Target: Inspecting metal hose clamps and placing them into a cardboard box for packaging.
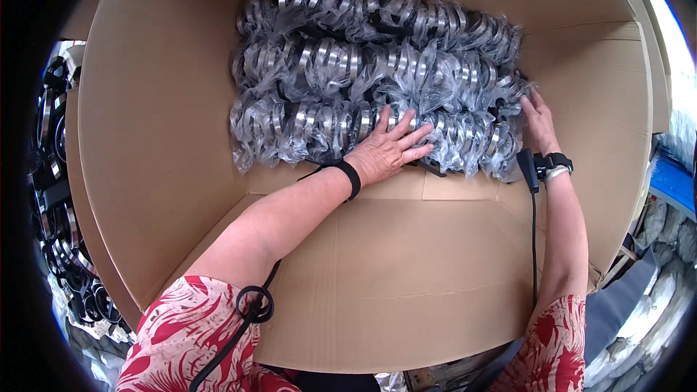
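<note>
Three rows of shiny metal-banded, curved pieces with dark parts, wrapped in clear plastic [327, 65], fill the far part of a large cardboard box [406, 276]. I cannot make out their exact kind. My left hand [385, 149] lies palm down on the nearest row, fingers spread over the wrapped pieces. At the right end of the rows, my right hand [537, 117] reaches between the plastic and the box's side wall. Its fingers look extended, with the tips touching the plastic. Neither hand grips anything.
Box walls rise around both arms. Black cables run along my forearms, one joined to a black device [531, 168] at my right wrist. Outside on the left hang or lie several black and silver pieces [62, 196]. Clear-plastic bundles [661, 297] and a blue surface [672, 183] show on the right.
</note>
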Tool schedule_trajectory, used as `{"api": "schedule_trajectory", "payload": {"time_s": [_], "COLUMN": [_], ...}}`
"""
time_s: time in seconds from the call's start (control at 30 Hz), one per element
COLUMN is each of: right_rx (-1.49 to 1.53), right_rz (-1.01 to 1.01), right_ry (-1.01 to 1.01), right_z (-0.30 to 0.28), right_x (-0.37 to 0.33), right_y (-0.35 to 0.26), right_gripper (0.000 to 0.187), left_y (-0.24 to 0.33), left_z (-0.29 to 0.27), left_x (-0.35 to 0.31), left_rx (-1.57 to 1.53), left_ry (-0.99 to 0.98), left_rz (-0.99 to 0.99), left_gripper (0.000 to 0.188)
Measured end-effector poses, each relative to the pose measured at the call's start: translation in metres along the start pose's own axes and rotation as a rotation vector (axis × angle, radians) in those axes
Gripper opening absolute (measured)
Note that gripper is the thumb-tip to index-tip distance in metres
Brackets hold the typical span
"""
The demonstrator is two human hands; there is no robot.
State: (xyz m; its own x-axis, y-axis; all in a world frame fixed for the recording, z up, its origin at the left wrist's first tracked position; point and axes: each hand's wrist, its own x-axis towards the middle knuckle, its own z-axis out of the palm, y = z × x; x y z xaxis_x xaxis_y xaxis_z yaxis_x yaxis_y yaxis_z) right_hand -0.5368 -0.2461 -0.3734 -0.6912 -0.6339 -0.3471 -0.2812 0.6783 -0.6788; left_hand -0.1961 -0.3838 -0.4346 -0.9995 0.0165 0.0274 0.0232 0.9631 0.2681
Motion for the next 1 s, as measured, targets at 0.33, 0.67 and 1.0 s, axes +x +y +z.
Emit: {"api": "schedule_trajectory", "payload": {"time_s": [0.33, 0.67, 1.0], "right_rx": [-0.319, -0.681, -0.316], "right_rz": [0.469, 0.380, 0.379], "right_ry": [-0.297, 0.164, -0.098], "right_z": [0.024, 0.074, 0.001], "right_x": [-0.054, -0.084, -0.041], "right_y": [0.022, 0.000, 0.090], "right_gripper": [0.045, 0.038, 0.061], "left_y": [-0.007, -0.003, 0.012], "left_z": [-0.016, -0.007, -0.011], "left_x": [-0.007, -0.002, 0.018], "left_rx": [0.045, 0.039, 0.050], "left_ry": [-0.063, 0.026, 0.082], "left_rz": [-0.006, 0.007, 0.025], "left_gripper": [0.052, 0.060, 0.067]}}
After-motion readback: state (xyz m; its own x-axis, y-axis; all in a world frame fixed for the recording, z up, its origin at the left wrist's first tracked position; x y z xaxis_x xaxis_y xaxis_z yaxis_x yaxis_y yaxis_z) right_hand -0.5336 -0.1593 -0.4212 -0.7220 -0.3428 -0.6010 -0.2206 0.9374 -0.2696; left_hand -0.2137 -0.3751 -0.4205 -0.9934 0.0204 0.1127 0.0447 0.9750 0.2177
